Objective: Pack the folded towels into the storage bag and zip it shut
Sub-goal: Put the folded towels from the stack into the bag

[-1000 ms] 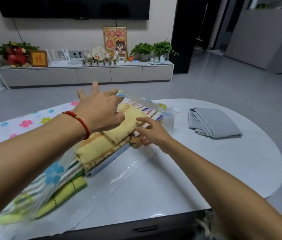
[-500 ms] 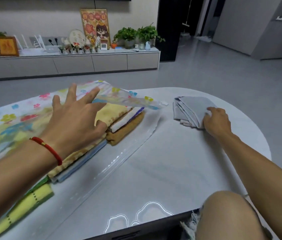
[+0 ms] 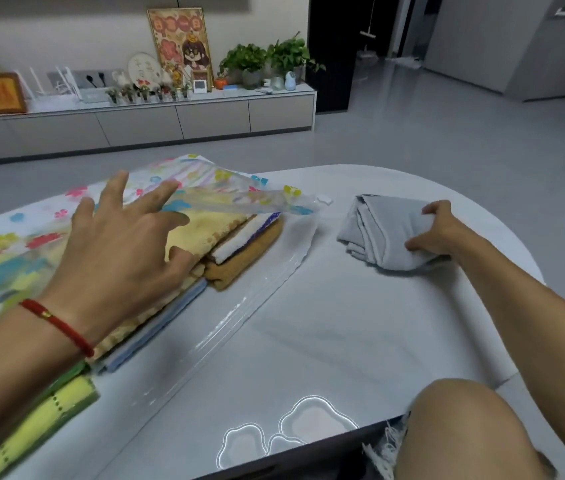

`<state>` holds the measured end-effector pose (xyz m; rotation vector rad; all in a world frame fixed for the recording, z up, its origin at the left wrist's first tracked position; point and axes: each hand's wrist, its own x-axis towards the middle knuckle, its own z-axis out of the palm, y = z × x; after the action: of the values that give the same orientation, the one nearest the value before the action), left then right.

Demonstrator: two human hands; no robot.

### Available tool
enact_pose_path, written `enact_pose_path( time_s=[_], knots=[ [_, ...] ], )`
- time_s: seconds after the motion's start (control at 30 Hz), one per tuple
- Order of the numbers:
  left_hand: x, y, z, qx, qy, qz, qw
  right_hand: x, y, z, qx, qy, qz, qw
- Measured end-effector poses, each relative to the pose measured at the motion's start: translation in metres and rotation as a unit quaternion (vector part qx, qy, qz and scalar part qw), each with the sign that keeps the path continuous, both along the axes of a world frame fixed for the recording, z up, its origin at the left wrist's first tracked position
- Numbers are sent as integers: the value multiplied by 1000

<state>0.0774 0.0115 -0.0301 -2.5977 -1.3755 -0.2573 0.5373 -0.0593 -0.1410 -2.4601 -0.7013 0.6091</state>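
My right hand (image 3: 438, 233) grips the grey towel (image 3: 388, 233) right of centre; the storage bag (image 3: 204, 188) mouth gapes leftward, under my left hand (image 3: 125, 244), fingers spread wide.

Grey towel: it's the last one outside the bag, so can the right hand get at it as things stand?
Yes, it seems so. The right hand already grips the grey towel at its near edge, and nothing lies between them on the table.

One storage bag (image 3: 204, 188) – one stack of folded towels (image 3: 225, 244) inside, exact number unclear; one grey towel (image 3: 385, 233) apart; two hands – left hand (image 3: 125, 244), right hand (image 3: 436, 233).
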Motion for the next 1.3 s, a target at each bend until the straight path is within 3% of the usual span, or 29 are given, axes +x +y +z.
enact_pose_path(
  time_s=[0.13, 0.2, 0.3, 0.5, 0.63, 0.73, 0.83, 0.9, 0.97, 1.1, 1.2, 1.3],
  knots=[
    [-27, -11, 5, 7, 46, 29, 999, -31, -44, 15, 48, 143, 27, 988],
    [-43, -19, 8, 1, 54, 44, 998, -52, -70, 27, 127, 279, 21, 952],
    [-70, -31, 9, -10, 63, 73, 995, -88, -101, 46, 202, 385, 75, 897],
    [-122, -36, 22, -61, 75, 111, 989, -172, -113, 89, 175, 389, 273, 862],
    [-128, -29, 55, -94, 42, 88, 991, -246, -84, 99, 144, 462, 357, 799],
    [-126, -26, 81, -117, -3, 79, 990, -321, -42, 101, 191, 511, 371, 751],
    [-129, -21, 98, -130, -43, 53, 989, -397, 2, 90, 325, 572, 278, 700],
    [-131, -17, 102, -135, -57, 35, 989, -440, 26, 68, 359, 525, 216, 741],
    [-133, -16, 102, -131, -59, 32, 989, -476, 35, 40, 317, 474, 201, 797],
    [-135, -20, 92, -141, -63, 32, 988, -511, 37, 4, 277, 359, 253, 855],
    [-137, -22, 86, -149, -62, 14, 987, -501, 36, 8, 243, 314, 345, 850],
    [-139, -29, 78, -151, -91, -8, 984, -480, 18, 2, 266, 96, 459, 842]
  ],
)
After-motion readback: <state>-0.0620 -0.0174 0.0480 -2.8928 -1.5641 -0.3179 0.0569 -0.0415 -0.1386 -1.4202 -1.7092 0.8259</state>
